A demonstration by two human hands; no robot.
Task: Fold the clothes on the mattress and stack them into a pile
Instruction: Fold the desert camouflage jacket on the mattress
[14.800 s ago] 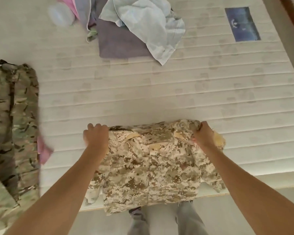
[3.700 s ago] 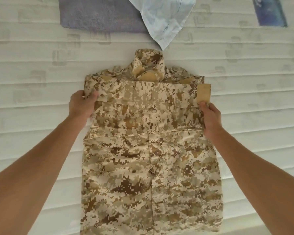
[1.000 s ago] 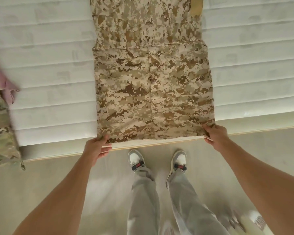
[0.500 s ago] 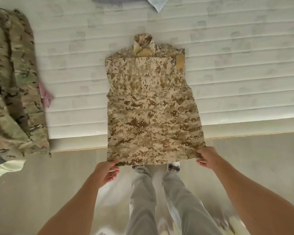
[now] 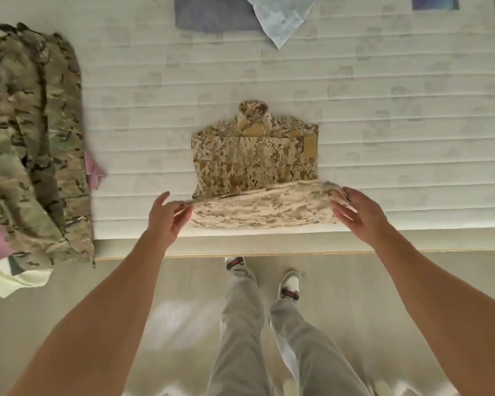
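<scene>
Because the desert-camouflage jacket (image 5: 255,161) is a soft, fairly thick cloth, we judge that it will sag between any two holds and keep a crease only where it is laid flat, so the two corners of its hem are the right places to take it. It lies near the front edge of the mattress (image 5: 383,110), collar pointing away from us, with its lower part lifted and turned up so the paler inside shows. Our left hand (image 5: 166,215) pinches the hem's left corner between thumb and fingers, the other fingers loosely spread; our right hand (image 5: 355,212) holds the right corner, cloth bunched under its curled fingers. Both arms reach forward, about the jacket's width apart, wrists low over that front edge. A green camouflage garment (image 5: 32,144) lies well to the jacket's left, and a light blue cloth (image 5: 280,18) lies beyond its collar.
</scene>
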